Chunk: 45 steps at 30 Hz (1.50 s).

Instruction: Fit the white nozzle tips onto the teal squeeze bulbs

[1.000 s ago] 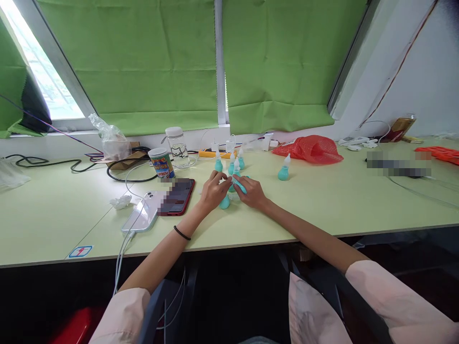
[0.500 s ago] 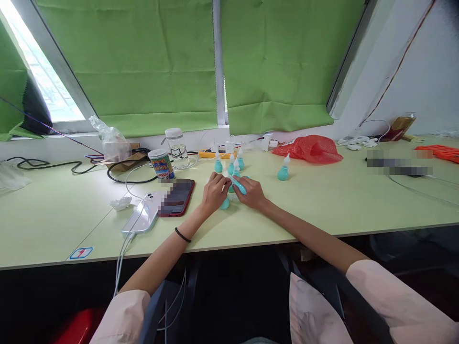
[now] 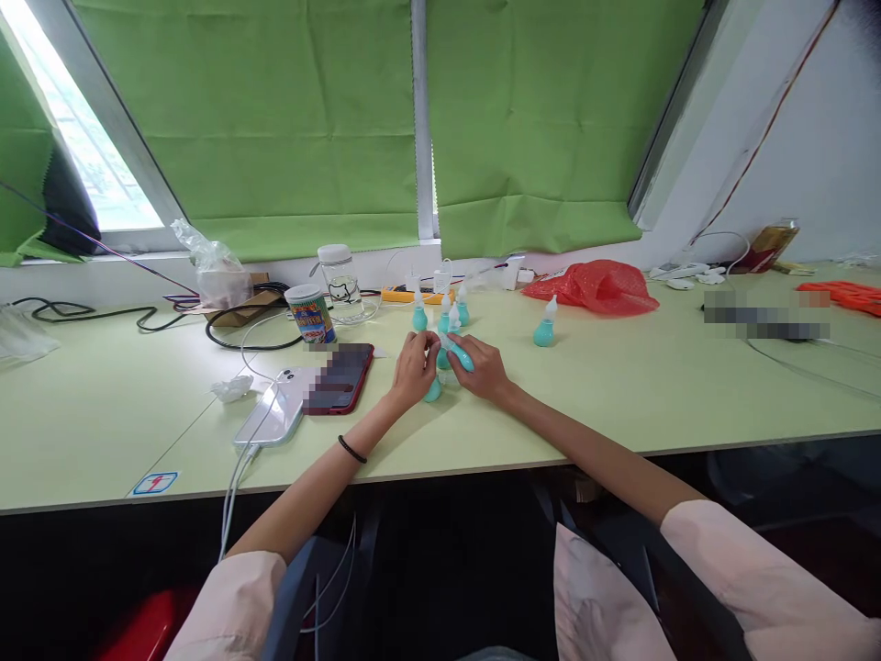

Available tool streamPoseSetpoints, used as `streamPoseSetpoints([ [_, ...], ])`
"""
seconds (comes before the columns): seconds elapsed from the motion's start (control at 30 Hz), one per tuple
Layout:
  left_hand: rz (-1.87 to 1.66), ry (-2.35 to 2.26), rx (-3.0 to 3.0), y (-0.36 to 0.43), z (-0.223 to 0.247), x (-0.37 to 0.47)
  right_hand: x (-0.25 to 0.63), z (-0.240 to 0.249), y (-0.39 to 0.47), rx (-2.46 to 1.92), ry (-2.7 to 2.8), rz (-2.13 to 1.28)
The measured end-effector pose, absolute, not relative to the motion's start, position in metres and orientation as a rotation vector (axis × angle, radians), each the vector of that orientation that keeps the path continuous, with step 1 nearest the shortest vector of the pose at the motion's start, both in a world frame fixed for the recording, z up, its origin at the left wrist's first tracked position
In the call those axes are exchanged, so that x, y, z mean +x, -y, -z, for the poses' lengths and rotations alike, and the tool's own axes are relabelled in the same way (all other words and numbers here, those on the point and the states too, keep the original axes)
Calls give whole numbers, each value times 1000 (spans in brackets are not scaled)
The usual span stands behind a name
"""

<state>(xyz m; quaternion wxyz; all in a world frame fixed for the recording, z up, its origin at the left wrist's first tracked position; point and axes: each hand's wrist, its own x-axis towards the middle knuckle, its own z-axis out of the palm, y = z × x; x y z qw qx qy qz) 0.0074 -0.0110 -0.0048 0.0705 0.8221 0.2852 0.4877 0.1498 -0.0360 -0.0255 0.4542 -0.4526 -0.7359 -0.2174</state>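
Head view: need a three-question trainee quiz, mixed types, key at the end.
1. Multiple choice: which hand has its fingers around the body of the held teal piece? A) left; B) right; C) neither.

2. True or false: the black band is worn on the left arm.

3. Fill in: behind the teal bulb standing apart from the others lies a plastic bag coloured ____.

Key: 1. B, the right hand; the left hand is at the other end of the piece. 2. True. 3. Red.
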Motion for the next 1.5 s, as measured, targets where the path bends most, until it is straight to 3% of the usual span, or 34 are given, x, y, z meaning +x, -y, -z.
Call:
streamPoseSetpoints([
  [0.63, -1565, -782, 2384, 13, 1, 5, 152, 29, 34, -1106, 1803, 555],
  [1.1, -1732, -749, 2829, 8, 7, 5, 151, 24, 37, -1069, 1800, 580],
  [1.5, -1418, -839, 2128, 12, 7, 11, 152, 21, 36, -1027, 1774, 517],
])
